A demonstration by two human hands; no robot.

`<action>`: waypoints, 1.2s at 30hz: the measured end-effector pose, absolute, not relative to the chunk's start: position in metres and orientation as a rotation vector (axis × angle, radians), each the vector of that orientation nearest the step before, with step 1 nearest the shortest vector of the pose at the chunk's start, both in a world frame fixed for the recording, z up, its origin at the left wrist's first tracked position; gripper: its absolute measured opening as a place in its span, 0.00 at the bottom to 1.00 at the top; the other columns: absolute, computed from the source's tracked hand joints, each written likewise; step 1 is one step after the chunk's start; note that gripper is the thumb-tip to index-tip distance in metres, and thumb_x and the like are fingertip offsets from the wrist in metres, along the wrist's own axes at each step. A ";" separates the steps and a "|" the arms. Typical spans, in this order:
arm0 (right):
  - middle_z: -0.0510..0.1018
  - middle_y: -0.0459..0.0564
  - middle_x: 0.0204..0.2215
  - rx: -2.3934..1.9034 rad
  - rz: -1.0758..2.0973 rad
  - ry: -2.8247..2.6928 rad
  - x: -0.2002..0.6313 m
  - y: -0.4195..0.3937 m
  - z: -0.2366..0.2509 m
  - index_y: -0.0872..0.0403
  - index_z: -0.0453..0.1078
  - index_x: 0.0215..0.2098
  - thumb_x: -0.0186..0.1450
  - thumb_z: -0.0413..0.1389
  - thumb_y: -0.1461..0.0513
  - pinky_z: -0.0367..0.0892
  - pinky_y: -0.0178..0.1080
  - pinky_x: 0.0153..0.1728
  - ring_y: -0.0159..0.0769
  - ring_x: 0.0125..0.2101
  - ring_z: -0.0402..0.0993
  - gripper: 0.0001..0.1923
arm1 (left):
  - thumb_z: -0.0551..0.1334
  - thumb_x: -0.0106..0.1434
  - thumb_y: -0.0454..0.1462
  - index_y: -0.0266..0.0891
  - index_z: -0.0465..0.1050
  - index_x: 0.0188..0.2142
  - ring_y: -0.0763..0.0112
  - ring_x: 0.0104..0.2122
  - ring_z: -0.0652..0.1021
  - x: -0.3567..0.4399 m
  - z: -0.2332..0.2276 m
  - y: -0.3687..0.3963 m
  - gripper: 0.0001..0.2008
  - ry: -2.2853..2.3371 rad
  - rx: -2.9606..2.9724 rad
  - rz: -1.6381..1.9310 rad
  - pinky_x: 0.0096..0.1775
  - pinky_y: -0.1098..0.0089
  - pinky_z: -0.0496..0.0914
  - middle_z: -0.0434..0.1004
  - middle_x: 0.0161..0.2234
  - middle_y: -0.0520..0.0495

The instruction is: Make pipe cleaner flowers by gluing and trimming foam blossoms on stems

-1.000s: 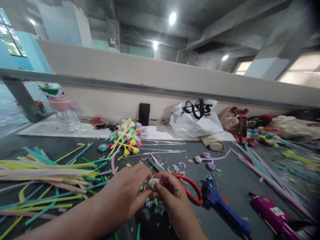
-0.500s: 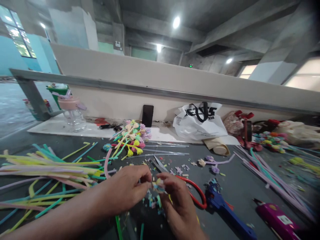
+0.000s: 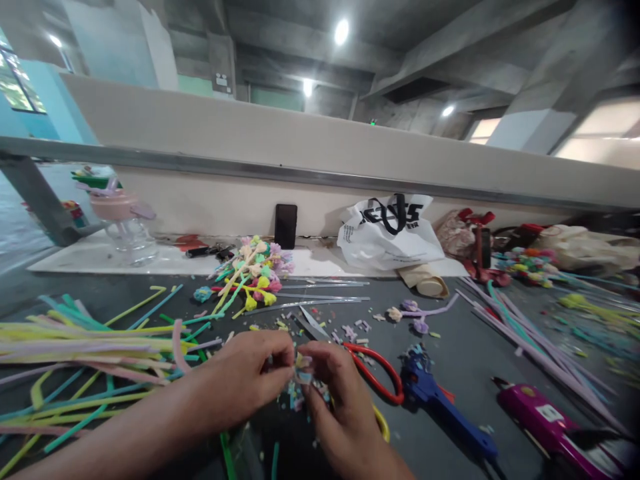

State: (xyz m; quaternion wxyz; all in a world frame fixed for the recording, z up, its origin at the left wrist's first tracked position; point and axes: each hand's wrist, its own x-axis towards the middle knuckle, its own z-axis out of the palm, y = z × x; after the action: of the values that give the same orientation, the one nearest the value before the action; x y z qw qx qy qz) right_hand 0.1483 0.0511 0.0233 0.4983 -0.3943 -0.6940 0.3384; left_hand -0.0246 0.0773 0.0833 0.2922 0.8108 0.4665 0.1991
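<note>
My left hand (image 3: 245,380) and my right hand (image 3: 340,400) meet just above the dark table (image 3: 465,373), both pinching a small pastel pipe-cleaner flower (image 3: 303,363) between the fingertips. Small coloured cuttings (image 3: 300,397) lie under the hands. Red-handled scissors (image 3: 370,367) lie just right of my right hand, blades pointing away. A blue glue gun (image 3: 440,407) lies further right.
A heap of long coloured pipe cleaners (image 3: 85,347) covers the left. Finished flowers (image 3: 253,273) lie in the middle back, near a black phone (image 3: 285,227), a white bag (image 3: 390,233) and a clear jar (image 3: 125,227). A magenta glue gun (image 3: 555,427) lies at the right.
Both hands stay together on the small flower, shifting slightly as the fingers work it. A pink pipe cleaner has moved leftward. The view has swayed a little.
</note>
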 end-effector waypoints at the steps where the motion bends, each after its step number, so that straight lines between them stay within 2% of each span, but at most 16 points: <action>1: 0.72 0.52 0.41 -0.963 0.842 -1.667 0.148 0.051 0.024 0.49 0.64 0.46 0.59 0.53 0.68 0.65 0.41 0.43 0.40 0.42 0.69 0.17 | 0.54 0.55 0.34 0.39 0.66 0.25 0.75 0.25 0.65 -0.025 0.083 0.079 0.05 1.241 2.143 0.519 0.27 0.75 0.55 0.64 0.22 0.56; 4: 0.70 0.52 0.44 -0.944 1.062 -1.485 0.145 0.052 0.025 0.49 0.61 0.48 0.58 0.55 0.65 0.67 0.40 0.39 0.39 0.40 0.71 0.19 | 0.56 0.55 0.36 0.38 0.66 0.28 0.76 0.24 0.64 -0.031 0.083 0.089 0.03 1.156 1.999 0.501 0.27 0.75 0.56 0.63 0.23 0.57; 8: 0.64 0.54 0.51 -0.862 1.242 -1.190 0.141 0.056 0.026 0.47 0.54 0.52 0.56 0.57 0.63 0.70 0.38 0.32 0.36 0.35 0.74 0.27 | 0.60 0.55 0.38 0.38 0.62 0.31 0.80 0.20 0.62 -0.049 0.083 0.109 0.08 0.929 1.567 0.551 0.22 0.78 0.55 0.60 0.22 0.59; 10: 0.65 0.54 0.49 -0.866 1.195 -1.140 0.139 0.059 0.024 0.48 0.56 0.51 0.55 0.56 0.64 0.70 0.36 0.29 0.33 0.30 0.75 0.26 | 0.64 0.53 0.38 0.38 0.62 0.30 0.82 0.17 0.61 -0.059 0.087 0.118 0.10 0.885 1.385 0.594 0.19 0.80 0.52 0.59 0.19 0.60; 12: 0.67 0.52 0.46 -0.874 1.151 -1.125 0.139 0.061 0.023 0.49 0.57 0.50 0.54 0.55 0.65 0.69 0.33 0.25 0.30 0.26 0.74 0.25 | 0.66 0.51 0.38 0.35 0.63 0.28 0.84 0.16 0.60 -0.064 0.095 0.121 0.12 0.822 1.216 0.605 0.18 0.81 0.50 0.63 0.20 0.57; 16: 0.71 0.49 0.39 -0.836 1.170 -1.098 0.141 0.062 0.024 0.51 0.62 0.44 0.53 0.57 0.65 0.66 0.32 0.19 0.29 0.23 0.72 0.20 | 0.66 0.52 0.39 0.32 0.65 0.26 0.87 0.15 0.60 -0.064 0.109 0.110 0.13 0.844 1.136 0.654 0.16 0.82 0.50 0.65 0.21 0.54; 20: 0.71 0.43 0.25 -0.829 1.266 -1.059 0.146 0.063 0.027 0.55 0.67 0.31 0.54 0.58 0.59 0.63 0.31 0.19 0.29 0.21 0.67 0.09 | 0.65 0.53 0.40 0.34 0.64 0.27 0.86 0.16 0.65 -0.050 0.106 0.086 0.13 0.875 1.081 0.726 0.17 0.83 0.56 0.66 0.23 0.54; 22: 0.67 0.40 0.16 -0.840 1.259 -1.062 0.148 0.064 0.026 0.56 0.66 0.26 0.55 0.58 0.57 0.59 0.30 0.19 0.27 0.17 0.63 0.10 | 0.64 0.55 0.40 0.34 0.64 0.27 0.87 0.17 0.65 -0.040 0.100 0.077 0.12 0.875 1.054 0.733 0.18 0.84 0.57 0.66 0.23 0.54; 24: 0.65 0.39 0.13 -0.842 1.237 -1.061 0.150 0.066 0.024 0.56 0.65 0.23 0.55 0.59 0.56 0.56 0.30 0.19 0.26 0.16 0.60 0.12 | 0.63 0.57 0.39 0.33 0.65 0.28 0.88 0.17 0.65 -0.029 0.095 0.071 0.11 0.840 1.020 0.750 0.20 0.85 0.58 0.66 0.24 0.54; 27: 0.63 0.38 0.13 -0.822 1.208 -1.055 0.152 0.068 0.021 0.55 0.63 0.20 0.56 0.57 0.52 0.55 0.31 0.21 0.26 0.16 0.59 0.16 | 0.63 0.56 0.36 0.33 0.67 0.28 0.88 0.18 0.65 -0.011 0.093 0.069 0.08 0.779 0.942 0.799 0.21 0.84 0.60 0.68 0.26 0.53; 32: 0.62 0.40 0.15 -0.803 1.124 -1.058 0.156 0.070 0.020 0.55 0.61 0.17 0.58 0.55 0.52 0.55 0.32 0.25 0.28 0.21 0.58 0.19 | 0.66 0.52 0.36 0.35 0.69 0.29 0.79 0.24 0.71 0.016 0.095 0.080 0.08 0.814 0.923 0.847 0.30 0.76 0.68 0.70 0.25 0.53; 36: 0.67 0.42 0.24 -0.695 1.129 -0.928 0.156 0.072 0.023 0.54 0.66 0.29 0.58 0.57 0.55 0.57 0.31 0.32 0.30 0.28 0.61 0.10 | 0.66 0.52 0.39 0.35 0.69 0.26 0.79 0.22 0.70 0.034 0.089 0.097 0.09 0.805 0.996 0.935 0.26 0.77 0.64 0.69 0.22 0.54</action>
State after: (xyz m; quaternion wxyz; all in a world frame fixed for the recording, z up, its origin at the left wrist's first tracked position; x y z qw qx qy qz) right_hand 0.1556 0.0723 0.0235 0.6900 -0.3110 -0.4148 0.5051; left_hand 0.0340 0.0967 0.0895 0.7018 0.4476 0.3618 0.4199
